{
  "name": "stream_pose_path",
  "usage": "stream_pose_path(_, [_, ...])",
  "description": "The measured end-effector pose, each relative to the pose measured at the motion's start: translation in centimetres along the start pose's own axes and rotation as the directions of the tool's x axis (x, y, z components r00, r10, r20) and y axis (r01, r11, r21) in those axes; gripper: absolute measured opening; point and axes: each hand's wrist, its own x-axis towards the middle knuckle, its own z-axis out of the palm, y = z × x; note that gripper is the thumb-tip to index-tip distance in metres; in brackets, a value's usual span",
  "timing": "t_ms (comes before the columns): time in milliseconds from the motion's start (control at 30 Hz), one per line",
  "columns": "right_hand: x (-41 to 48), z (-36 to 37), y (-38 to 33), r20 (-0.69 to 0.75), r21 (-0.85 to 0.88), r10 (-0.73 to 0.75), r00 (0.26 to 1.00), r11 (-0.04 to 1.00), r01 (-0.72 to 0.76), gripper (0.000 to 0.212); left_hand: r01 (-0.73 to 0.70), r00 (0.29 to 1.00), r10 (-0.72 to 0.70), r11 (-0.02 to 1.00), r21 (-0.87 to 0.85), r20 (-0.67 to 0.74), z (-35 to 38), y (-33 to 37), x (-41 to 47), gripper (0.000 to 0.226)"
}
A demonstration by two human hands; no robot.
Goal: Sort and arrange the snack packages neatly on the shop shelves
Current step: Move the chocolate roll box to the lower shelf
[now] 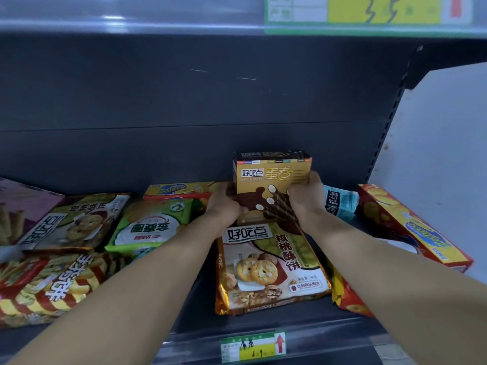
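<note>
A yellow-and-brown egg-roll box (271, 180) stands upright at the back of the dark shelf (200, 299). My left hand (224, 206) grips its lower left side and my right hand (305, 198) grips its right side. Just in front of the box lies a gold walnut-cookie bag (271, 267), flat, with its label facing me. To the left lie a second walnut-cookie bag (76, 222), a green bag (155, 225) and a red-and-yellow striped bag (50, 283), all flat and turned at angles.
A yellow flat box (181, 192) lies behind the green bag. A red-and-yellow long box (411, 227) lies slanted at the right, a light-blue packet (340, 202) beside my right hand, a red bag (347, 296) under my right forearm. A price tag (253, 346) hangs on the shelf's front edge.
</note>
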Motion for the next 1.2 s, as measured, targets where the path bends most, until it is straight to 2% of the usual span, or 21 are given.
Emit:
stream_pose_path(100, [-0.4,0.2,-0.2,-0.103,-0.019,0.005,0.995,1.000,-0.007,0.040,0.055,0.994,-0.050,0.997,-0.048,0.094,0.1,0.4,0.1,0.074])
stream_pose_path(233, [-0.4,-0.4,0.0,-0.157,-0.024,0.050,0.986,0.998,-0.054,0.043,0.097,0.980,-0.080,0.992,-0.084,0.183,0.9,1.2,0.7,0.072])
stream_pose_path(300, [-0.2,-0.9,0.2,-0.166,-0.021,0.081,0.983,0.996,-0.085,0.041,0.089,0.973,-0.079,0.995,-0.039,0.218,1.3,1.5,1.0,0.070])
stream_pose_path(400, [0.0,-1.6,0.5,-0.129,-0.018,0.061,0.990,0.998,-0.064,0.039,0.101,0.957,-0.137,0.984,0.148,0.255,1.6,1.4,1.0,0.075])
stream_pose_path(467, [0.1,-1.5,0.5,-0.087,-0.012,0.051,0.995,0.999,-0.053,0.038,0.098,0.959,-0.158,0.964,0.248,0.235,1.3,1.3,1.0,0.076])
stream_pose_path(567, [0.2,-0.6,0.4,-0.018,-0.001,0.051,0.999,0.999,-0.051,0.036,0.092,0.968,-0.150,0.957,0.276,0.200,0.3,1.2,1.0,0.076])
stream_pose_path(800, [0.6,1.5,-0.6,0.098,0.017,-0.035,0.995,0.999,0.034,0.027,0.015,0.997,-0.024,0.992,0.125,0.072,-1.2,0.0,1.9,0.066])
stream_pose_path(900, [1.5,1.2,-0.7,0.153,0.018,-0.023,0.988,1.000,0.020,0.025,-0.027,0.999,0.024,0.995,0.093,0.030,-0.7,0.1,2.2,0.058])
stream_pose_path(1033, [2.0,1.2,0.1,0.178,-0.014,0.041,0.983,0.999,-0.039,0.036,-0.125,0.983,0.153,0.964,0.234,-0.105,0.1,0.2,2.1,0.051])
stream_pose_path(1133, [2.2,1.4,0.4,0.240,-0.026,0.015,0.971,1.000,-0.009,0.040,-0.107,0.955,0.193,0.932,0.347,-0.224,0.0,0.6,2.5,0.030])
stream_pose_path(1200, [2.2,1.7,0.5,0.308,-0.018,-0.001,0.951,1.000,0.006,0.036,-0.084,0.945,0.187,0.932,0.353,-0.269,-0.3,0.6,2.9,0.021])
